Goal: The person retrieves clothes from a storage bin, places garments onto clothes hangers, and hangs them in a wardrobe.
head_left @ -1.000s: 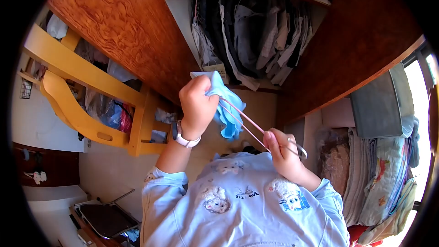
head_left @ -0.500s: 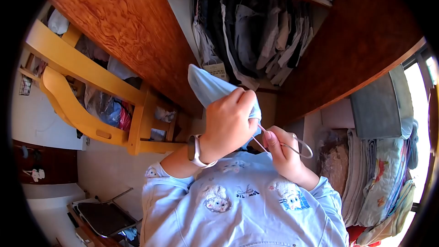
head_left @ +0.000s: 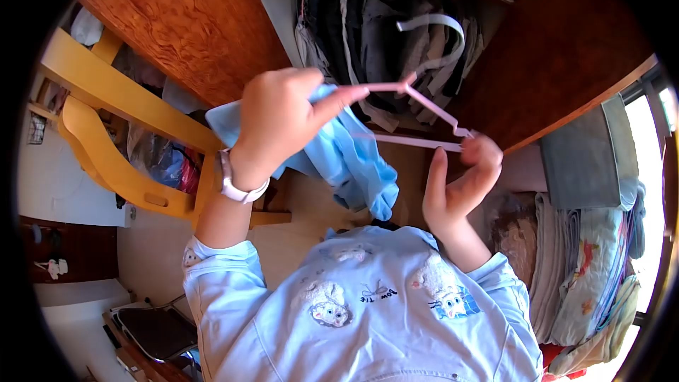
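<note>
My left hand (head_left: 279, 110), wearing a wristwatch (head_left: 242, 187) with a pale band, is closed on a light blue garment (head_left: 353, 163) and one arm of a pink hanger (head_left: 431, 106). The garment hangs from that side, its lower end bunched above my shirt. The hanger is tilted, and its pale hook (head_left: 456, 32) points up toward the closet. At the hanger's bare right end is my right hand (head_left: 467, 187), slightly blurred. Its thumb stands apart from the bent fingers, which are close to the tip; whether they touch it is unclear.
Ahead, an open closet holds a row of hanging clothes (head_left: 382, 39) beneath a shelf, between two wooden doors (head_left: 180, 25). A yellow bed frame (head_left: 134, 120) stands at left, a folding chair (head_left: 159, 329) at lower left. Folded bedding (head_left: 587, 262) and a grey storage box (head_left: 587, 159) are at right.
The hanger has swung up, its hook now above both hands. My left hand moved left with the garment, which now droops open. My right hand shifted from near the hook to the hanger's right end.
</note>
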